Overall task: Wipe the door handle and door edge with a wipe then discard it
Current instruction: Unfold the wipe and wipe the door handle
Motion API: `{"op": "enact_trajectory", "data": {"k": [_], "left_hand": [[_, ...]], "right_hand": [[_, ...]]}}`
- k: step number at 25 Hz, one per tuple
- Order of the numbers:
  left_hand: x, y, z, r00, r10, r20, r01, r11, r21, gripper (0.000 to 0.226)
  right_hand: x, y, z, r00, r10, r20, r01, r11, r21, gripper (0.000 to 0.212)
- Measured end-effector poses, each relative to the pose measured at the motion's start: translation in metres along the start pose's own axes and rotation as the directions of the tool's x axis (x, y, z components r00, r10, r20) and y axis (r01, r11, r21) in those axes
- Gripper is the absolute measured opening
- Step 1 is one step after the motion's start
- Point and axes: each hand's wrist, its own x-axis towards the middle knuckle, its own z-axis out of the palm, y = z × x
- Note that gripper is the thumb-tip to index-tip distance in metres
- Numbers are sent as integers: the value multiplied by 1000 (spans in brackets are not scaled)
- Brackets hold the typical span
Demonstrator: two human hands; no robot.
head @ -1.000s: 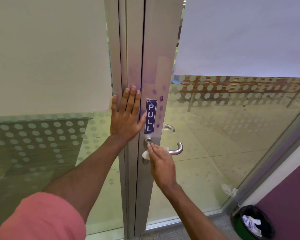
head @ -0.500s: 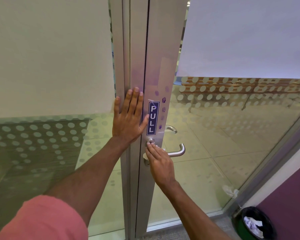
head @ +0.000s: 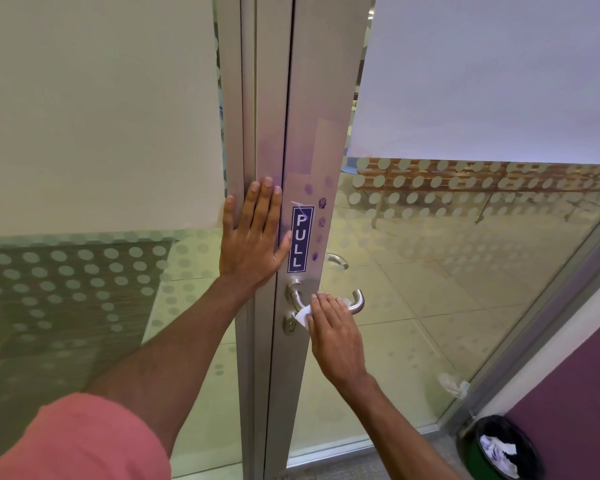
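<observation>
A silver lever door handle (head: 356, 300) sticks out of the metal door edge (head: 302, 140), below a blue PULL sticker (head: 300, 239). My right hand (head: 333, 336) lies over the middle of the handle and presses a white wipe (head: 302, 316) against it; a corner of the wipe shows left of my fingers. My left hand (head: 253, 237) rests flat, fingers spread, on the door frame left of the sticker and holds nothing. Purple smudges mark the metal beside the sticker.
A black waste bin (head: 499, 448) with crumpled white paper inside stands on the floor at the bottom right, by a purple wall (head: 575, 396). Frosted dotted glass panels (head: 465, 237) flank the frame. A second handle (head: 336, 260) shows behind the glass.
My right hand has slid with the wipe from the handle's base, near the door edge, out to the right along the lever. My left hand stays flat on the frame.
</observation>
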Motion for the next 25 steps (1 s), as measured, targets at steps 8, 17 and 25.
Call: {"op": "enact_trajectory", "data": {"k": [8, 17, 25], "left_hand": [[0, 1, -1, 1000, -16, 22, 16, 999, -29, 81], [0, 1, -1, 1000, -11, 18, 12, 1000, -13, 83], [-1, 0, 1, 1000, -2, 21, 1, 1000, 6, 80]], "right_hand": [[8, -25, 8, 996, 40, 86, -42, 999, 19, 80], [0, -8, 22, 992, 60, -110, -55, 997, 48, 29], [7, 91, 14, 956, -288, -58, 293, 949, 117, 25]]}}
